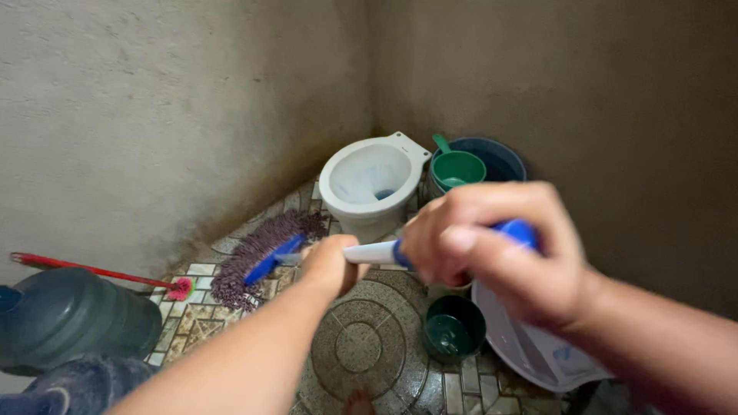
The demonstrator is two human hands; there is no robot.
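Both hands grip a mop handle, white w/ blue end; right hand clenched round the upper end near the blue cap, fingers fully wrapped; left hand closed round the shaft lower down, nearer the head. Mop head, purple-grey shaggy strands on a blue bracket, lies on the tiled floor just left of the toilet, close to the left wall; looks like it's touching the tiles, though the angle makes contact hard to confirm.

Around: green dipper sits in a dark blue bucket right of the toilet; small dark green pot on floor below the right hand; white basin tilted beside it; big green water jug at left, w/ a red-handled brush leaning behind it; dark cloth at bottom left.

Risks, as I judge them: floor looks wet & glossy, so footing could slip on a hard push; the handle's back end sits right above the green pot & basin, so a wide swing could knock them; mop strands could snag the toilet base or drag against the wall; the red brush is near enough to be caught if the head sweeps far left.
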